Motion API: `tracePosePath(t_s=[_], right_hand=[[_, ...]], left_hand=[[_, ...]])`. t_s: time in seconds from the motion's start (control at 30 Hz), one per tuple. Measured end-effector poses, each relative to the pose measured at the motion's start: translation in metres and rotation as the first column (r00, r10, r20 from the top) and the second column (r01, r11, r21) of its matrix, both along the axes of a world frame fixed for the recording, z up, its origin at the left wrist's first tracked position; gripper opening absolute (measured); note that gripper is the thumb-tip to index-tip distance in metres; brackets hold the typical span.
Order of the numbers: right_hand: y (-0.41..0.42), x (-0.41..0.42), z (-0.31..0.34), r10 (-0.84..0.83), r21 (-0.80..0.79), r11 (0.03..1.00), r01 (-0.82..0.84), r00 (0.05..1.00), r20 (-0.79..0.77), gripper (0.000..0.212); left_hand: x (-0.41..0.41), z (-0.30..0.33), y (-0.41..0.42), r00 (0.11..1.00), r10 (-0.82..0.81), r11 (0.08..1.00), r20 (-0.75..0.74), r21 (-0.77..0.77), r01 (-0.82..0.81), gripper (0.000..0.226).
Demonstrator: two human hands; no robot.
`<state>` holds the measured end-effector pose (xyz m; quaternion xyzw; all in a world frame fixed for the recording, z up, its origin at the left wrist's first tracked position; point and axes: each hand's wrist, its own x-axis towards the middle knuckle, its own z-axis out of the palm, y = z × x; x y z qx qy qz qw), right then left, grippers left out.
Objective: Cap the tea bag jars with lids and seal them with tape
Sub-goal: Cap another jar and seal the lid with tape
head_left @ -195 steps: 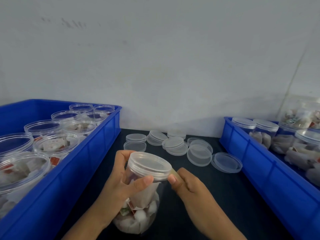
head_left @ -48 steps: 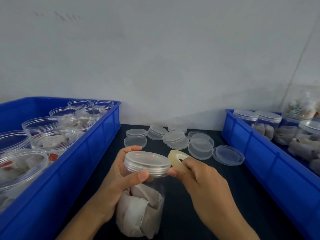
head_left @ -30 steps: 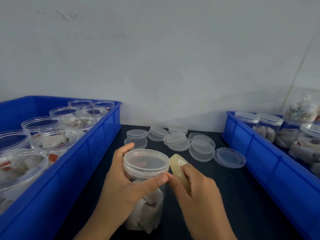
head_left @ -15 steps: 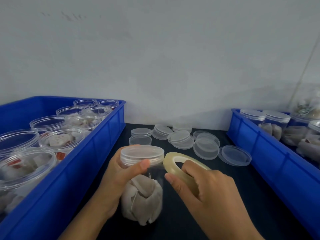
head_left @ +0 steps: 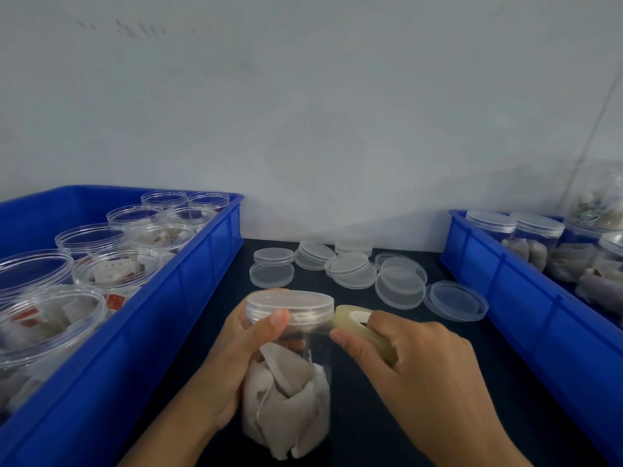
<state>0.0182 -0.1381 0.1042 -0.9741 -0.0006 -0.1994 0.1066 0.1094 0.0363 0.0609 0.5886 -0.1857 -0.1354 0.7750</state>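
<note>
From the head view, your left hand (head_left: 236, 358) wraps its fingers round the tea bag jar (head_left: 290, 375), thumb pressed just under the lid (head_left: 290, 301). Your right hand (head_left: 421, 369) grips the tape roll (head_left: 362, 326), fingers curled through it, held against the jar's neck. Loose lids (head_left: 350, 269) lie on the dark bench (head_left: 371, 433) between two blue crates (head_left: 145, 335).

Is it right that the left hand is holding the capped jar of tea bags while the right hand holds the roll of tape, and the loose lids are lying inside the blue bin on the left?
Not quite. The head view shows the loose lids lying on the dark table between the bins, not inside the left blue bin. The rest holds.
</note>
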Motion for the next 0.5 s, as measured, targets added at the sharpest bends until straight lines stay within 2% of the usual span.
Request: tracePosePath(t_s=[0.2,0.5], right_hand=[[-0.0054,0.0023,-0.0030,-0.035,0.049,0.998,0.033,0.999,0.030,0.075],[-0.0065,0.0028,-0.0030,-0.050,0.170,0.984,0.046,0.999,0.018,0.073]], left_hand=[[-0.0018,0.0030,-0.0010,1.000,-0.012,1.000,0.013,0.010,0.012,0.103],[-0.0030,0.0041,-0.0005,0.999,-0.023,0.999,0.049,0.046,0.021,0.102]])
